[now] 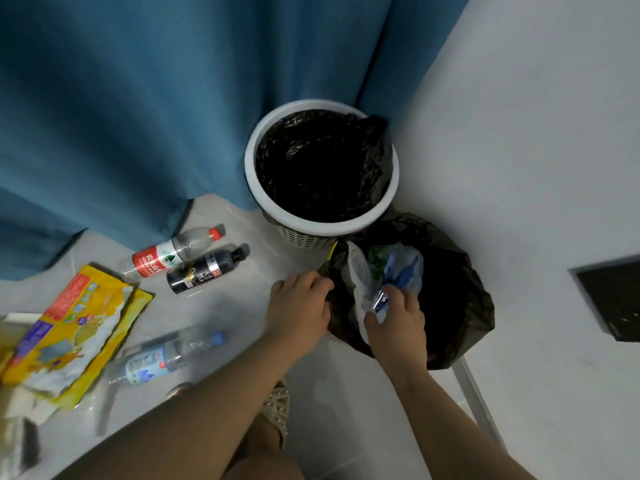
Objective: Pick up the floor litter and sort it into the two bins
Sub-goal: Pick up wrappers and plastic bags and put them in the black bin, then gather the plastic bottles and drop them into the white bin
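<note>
My left hand (pixel 299 308) grips the near left rim of a loose black bin bag (pixel 464 292) on the floor by the wall. My right hand (pixel 396 317) holds a white and blue plastic bag (pixel 388 268) inside that bag's mouth. Behind it stands a white basket bin (pixel 273 199) lined with a black bag, its inside dark. On the floor to the left lie a clear bottle with a red label (pixel 166 254), a dark bottle (pixel 204 270), a clear bottle with a blue cap (pixel 166 355) and a yellow wrapper (pixel 72 327).
A blue curtain (pixel 156 98) hangs behind the bins and reaches the floor. The white wall (pixel 536 150) runs along the right, with a dark panel (pixel 613 299) low on it. My sandalled foot (pixel 277 407) is under my arms.
</note>
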A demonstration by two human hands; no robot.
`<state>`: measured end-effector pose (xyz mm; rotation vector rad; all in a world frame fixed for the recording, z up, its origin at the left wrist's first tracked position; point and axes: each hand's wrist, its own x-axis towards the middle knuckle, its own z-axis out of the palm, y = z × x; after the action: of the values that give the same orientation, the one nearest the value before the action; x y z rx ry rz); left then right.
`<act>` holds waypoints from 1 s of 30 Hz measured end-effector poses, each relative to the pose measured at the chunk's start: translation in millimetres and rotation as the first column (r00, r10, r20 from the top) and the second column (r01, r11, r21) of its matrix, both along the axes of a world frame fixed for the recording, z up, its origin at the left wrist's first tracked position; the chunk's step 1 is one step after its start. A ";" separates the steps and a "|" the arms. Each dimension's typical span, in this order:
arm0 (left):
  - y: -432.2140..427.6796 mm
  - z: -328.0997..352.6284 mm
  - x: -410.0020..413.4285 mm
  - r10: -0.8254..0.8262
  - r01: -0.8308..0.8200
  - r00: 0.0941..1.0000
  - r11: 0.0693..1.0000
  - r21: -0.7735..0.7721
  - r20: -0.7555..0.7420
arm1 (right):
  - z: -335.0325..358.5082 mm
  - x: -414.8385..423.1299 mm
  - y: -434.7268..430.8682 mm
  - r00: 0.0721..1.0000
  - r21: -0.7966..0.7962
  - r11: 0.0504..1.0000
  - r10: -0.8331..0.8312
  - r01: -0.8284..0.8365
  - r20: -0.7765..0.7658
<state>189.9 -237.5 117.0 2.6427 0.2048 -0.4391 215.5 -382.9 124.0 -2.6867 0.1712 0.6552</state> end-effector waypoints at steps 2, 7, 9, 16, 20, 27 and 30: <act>16.8 9.1 -10.4 -0.002 0.002 1.000 0.999 0.044 -0.016 | 9.6 -5.5 12.3 0.999 0.005 0.999 0.053 -0.053 0.009; 56.9 27.8 -44.3 0.072 -0.069 0.997 0.993 0.092 -0.032 | 29.9 -27.9 51.2 0.973 0.030 0.972 0.233 -0.233 0.011; 72.7 34.6 -60.1 0.117 -0.114 0.993 0.989 0.097 -0.031 | 34.5 -38.7 69.0 0.949 0.043 0.948 0.315 -0.314 -0.014; 124.8 39.7 -117.7 0.289 -0.280 0.956 0.951 0.131 -0.051 | 37.2 -68.4 131.6 0.849 0.096 0.857 0.514 -0.506 -0.118; 151.9 25.8 -145.5 0.365 -0.352 0.927 0.925 0.145 -0.081 | 28.7 -78.5 165.7 0.784 0.120 0.796 0.606 -0.594 -0.134; 182.6 -13.1 -172.3 0.413 -0.395 0.901 0.908 0.141 -0.130 | -0.8 -83.8 205.3 0.681 0.117 0.702 0.711 -0.703 -0.176; 193.1 -35.2 -176.1 0.426 -0.413 0.897 0.903 0.120 -0.117 | -25.6 -83.2 217.8 0.661 0.090 0.684 0.725 -0.724 -0.191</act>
<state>13.8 -44.4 81.8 2.5533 0.8429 -0.4748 132.2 -165.1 98.4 -2.6066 -0.9153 1.1617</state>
